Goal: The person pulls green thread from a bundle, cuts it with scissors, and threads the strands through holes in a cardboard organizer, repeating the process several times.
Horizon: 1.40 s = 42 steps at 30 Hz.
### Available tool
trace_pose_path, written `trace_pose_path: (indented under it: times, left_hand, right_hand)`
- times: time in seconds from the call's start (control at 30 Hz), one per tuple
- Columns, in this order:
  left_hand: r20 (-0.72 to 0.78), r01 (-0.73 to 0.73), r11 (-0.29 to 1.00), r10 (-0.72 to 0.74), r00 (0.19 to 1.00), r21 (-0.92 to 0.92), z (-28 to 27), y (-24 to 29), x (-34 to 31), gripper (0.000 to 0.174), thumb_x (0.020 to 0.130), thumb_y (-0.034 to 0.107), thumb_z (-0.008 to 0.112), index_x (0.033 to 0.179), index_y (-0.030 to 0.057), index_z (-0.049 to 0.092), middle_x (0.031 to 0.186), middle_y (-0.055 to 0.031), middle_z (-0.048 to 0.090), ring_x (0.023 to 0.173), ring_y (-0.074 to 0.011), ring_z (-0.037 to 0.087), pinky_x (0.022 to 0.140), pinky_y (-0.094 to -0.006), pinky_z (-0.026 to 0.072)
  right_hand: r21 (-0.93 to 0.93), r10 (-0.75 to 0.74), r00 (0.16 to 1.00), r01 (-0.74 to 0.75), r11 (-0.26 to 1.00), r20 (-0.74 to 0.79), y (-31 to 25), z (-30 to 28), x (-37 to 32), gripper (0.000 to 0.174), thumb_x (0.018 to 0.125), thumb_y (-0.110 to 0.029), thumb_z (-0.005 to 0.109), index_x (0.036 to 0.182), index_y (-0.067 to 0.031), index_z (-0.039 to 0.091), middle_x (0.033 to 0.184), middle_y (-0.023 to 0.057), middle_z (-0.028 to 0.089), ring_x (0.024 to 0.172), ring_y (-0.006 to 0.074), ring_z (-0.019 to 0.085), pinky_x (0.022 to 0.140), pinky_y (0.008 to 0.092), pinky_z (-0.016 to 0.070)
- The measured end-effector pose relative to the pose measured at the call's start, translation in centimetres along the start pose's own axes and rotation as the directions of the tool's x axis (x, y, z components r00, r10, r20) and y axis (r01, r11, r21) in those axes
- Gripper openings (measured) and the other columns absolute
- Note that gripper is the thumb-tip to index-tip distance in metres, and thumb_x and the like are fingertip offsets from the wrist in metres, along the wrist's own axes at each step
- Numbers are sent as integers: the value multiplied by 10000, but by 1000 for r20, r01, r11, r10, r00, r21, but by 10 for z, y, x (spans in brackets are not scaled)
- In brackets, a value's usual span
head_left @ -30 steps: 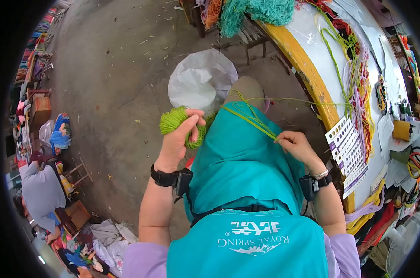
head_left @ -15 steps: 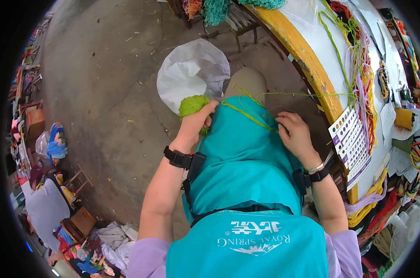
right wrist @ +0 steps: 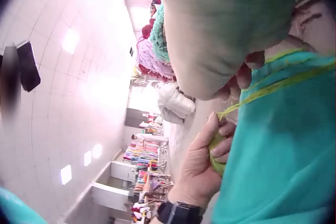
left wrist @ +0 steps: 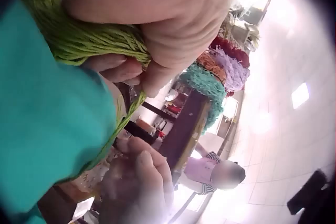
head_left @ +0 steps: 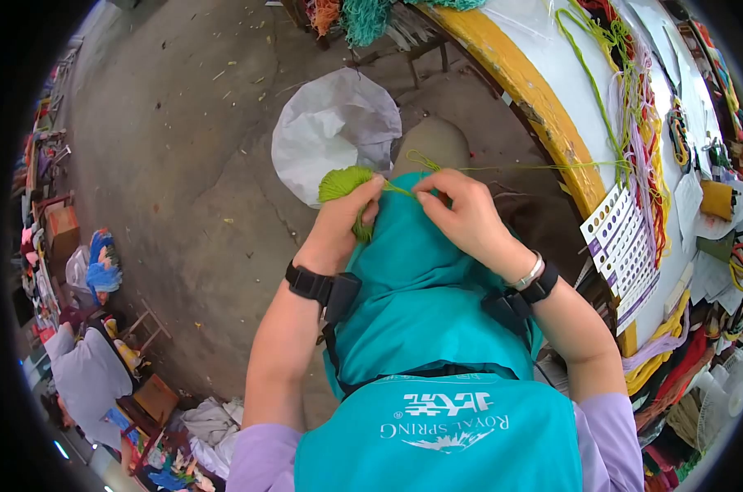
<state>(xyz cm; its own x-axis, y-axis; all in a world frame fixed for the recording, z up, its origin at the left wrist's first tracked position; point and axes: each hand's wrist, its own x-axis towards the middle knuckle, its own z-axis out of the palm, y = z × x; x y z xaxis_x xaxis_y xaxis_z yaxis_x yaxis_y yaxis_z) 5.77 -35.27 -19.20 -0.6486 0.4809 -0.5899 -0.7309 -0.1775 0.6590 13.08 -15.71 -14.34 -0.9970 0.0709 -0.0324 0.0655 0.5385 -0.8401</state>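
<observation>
In the head view my left hand (head_left: 342,221) grips a bundled skein of bright green yarn (head_left: 342,182) above the lap. Its thumb and curled fingers close round the skein, whose looped end (left wrist: 94,40) shows large in the left wrist view. Loose green strands (head_left: 397,189) leave that grip toward my right hand (head_left: 470,215), which pinches them between thumb and forefinger just to the right. The right wrist view shows the strands (right wrist: 283,86) stretched over the teal apron (right wrist: 278,145). A thin green thread (head_left: 535,167) runs from a tangle on the knee to the table.
A white sack (head_left: 326,135) stands open on the floor beyond the knees. At right, a yellow-edged table (head_left: 544,102) bears many coloured yarns (head_left: 646,156) and a printed colour card (head_left: 621,258). Another person (head_left: 88,377) sits far left; a wooden stool (head_left: 148,328) is nearby.
My right hand has moved left, from the strands' far part to close beside my left hand. The left hand with the skein has shifted right and rolled over, its back now facing up.
</observation>
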Motion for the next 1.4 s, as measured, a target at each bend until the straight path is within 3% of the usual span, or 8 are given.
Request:
trace_pose_path:
  times: [0.07, 0.37, 0.57, 0.77, 1.07, 1.17, 1.27, 1.4]
  left_hand:
    - [29, -27, 1000, 27, 999, -8, 4, 6, -11, 169, 888, 227, 688, 864, 86, 598, 713, 29, 520, 543, -68, 424, 477, -224, 308]
    - [101, -156, 972, 140, 985, 174, 27, 27, -37, 200, 897, 267, 683, 906, 72, 637, 664, 50, 497, 568, -57, 415, 506, -219, 309]
    - [160, -168, 976, 146, 976, 138, 37, 29, -40, 212, 908, 279, 675, 919, 70, 642, 675, 50, 497, 573, -54, 414, 507, -220, 310]
    - [135, -214, 947, 186, 973, 238, 52, 33, -49, 207, 913, 280, 672, 916, 75, 641, 661, 51, 488, 564, -51, 404, 499, -219, 296]
    - [198, -148, 982, 123, 973, 114, 69, 42, -63, 213, 914, 266, 662, 906, 55, 637, 707, 21, 548, 547, -46, 423, 474, -210, 314]
    - [278, -138, 983, 100, 955, 122, 72, 49, -67, 225, 917, 274, 643, 918, 49, 634, 749, -11, 586, 529, -57, 438, 453, -213, 332]
    - [393, -84, 991, 37, 919, 103, 65, 51, -68, 210, 909, 256, 634, 965, 53, 627, 813, -33, 604, 536, -71, 456, 429, -214, 323]
    - [374, -90, 986, 32, 927, 139, 72, 50, -73, 215, 904, 251, 629, 1002, 60, 615, 825, -46, 600, 545, -77, 456, 436, -209, 325]
  right_hand:
    - [115, 136, 989, -142, 983, 56, -18, 0, 11, 148, 831, -141, 638, 876, -2, 660, 848, 103, 649, 676, 227, 599, 616, 334, 483]
    - [307, 207, 949, -276, 911, 238, -25, -5, 14, 170, 823, -140, 633, 889, 12, 669, 720, 49, 617, 662, 85, 522, 583, 278, 438]
    - [575, 216, 967, -256, 777, 138, -31, -18, 5, 146, 818, -132, 643, 876, -1, 669, 722, -20, 600, 690, 56, 503, 604, 242, 424]
    - [414, 207, 969, -245, 877, 134, -46, -27, -3, 116, 797, -113, 664, 865, -20, 648, 705, -16, 587, 668, 60, 492, 600, 232, 418]
    - [492, 69, 998, -57, 869, -6, -43, -33, -13, 44, 819, -63, 633, 850, -32, 626, 887, 1, 660, 704, 54, 545, 597, 217, 417]
    - [707, 75, 994, 6, 708, -84, -45, -29, -16, 35, 862, -58, 612, 880, -30, 604, 919, 20, 662, 708, 53, 560, 585, 182, 409]
    - [771, 118, 990, -131, 623, 72, -50, -46, -20, 36, 896, -67, 586, 908, -38, 568, 877, 47, 662, 636, 50, 545, 531, 170, 395]
    - [910, 168, 957, -278, 308, 236, -59, -62, -26, 39, 906, -74, 574, 898, -68, 536, 800, 61, 652, 532, 38, 473, 458, 184, 348]
